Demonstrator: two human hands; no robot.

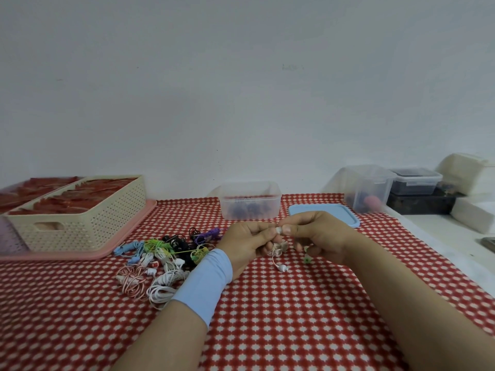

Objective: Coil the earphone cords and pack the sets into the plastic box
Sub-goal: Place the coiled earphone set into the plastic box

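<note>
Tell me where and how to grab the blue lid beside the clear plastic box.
I'd pinch the blue lid by its rim at the right near corner, coming from the right. It lies flat on the tablecloth, so only the edge gives purchase; the plastic box stands at its left and the right hand covers its near edge.

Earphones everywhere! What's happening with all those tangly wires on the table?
A person is winding up a pale earphone set. The left hand grips the small coil while the right hand pinches the cord above it; one earbud dangles below. A pile of colourful tangled earphones lies on the red-and-white checked tablecloth. Behind the hands stands an open clear plastic box with dark things inside, a flat blue lid beside it.
</note>
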